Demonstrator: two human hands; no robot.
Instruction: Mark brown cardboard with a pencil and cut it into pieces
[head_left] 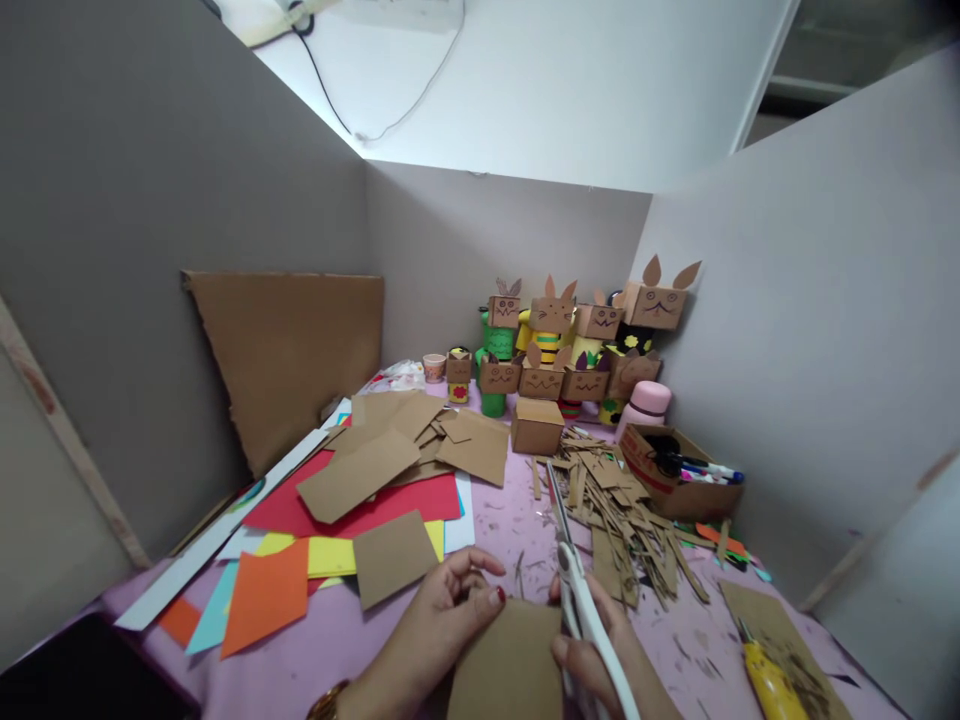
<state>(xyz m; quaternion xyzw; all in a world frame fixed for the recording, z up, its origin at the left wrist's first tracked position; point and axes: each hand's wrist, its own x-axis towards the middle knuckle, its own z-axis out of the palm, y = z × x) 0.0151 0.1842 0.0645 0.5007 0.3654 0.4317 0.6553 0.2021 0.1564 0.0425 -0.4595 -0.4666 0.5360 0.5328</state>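
Observation:
In front of me, a brown cardboard piece (508, 665) sits low in the view, its lower end cut off by the frame. My left hand (450, 615) is at its upper left edge, thumb by the cardboard and loosely curled fingers apart from the thumb. White-handled scissors (571, 570) are in my right hand (611, 640), blades pointing away from me and looking nearly closed. The right fingertips also touch the cardboard's right edge. Left of my hands lies a smaller cardboard piece (394, 558) over yellow paper (330, 556).
Cardboard sheets (360, 470) cover red paper (285, 500) at left. Cardboard scraps (615, 500) are heaped at right, beside a pen box (694, 490). A small box (537, 427) stands before several animal-faced figures (551, 312). A yellow glue gun (769, 680) lies front right; partitions (810, 300) enclose the table.

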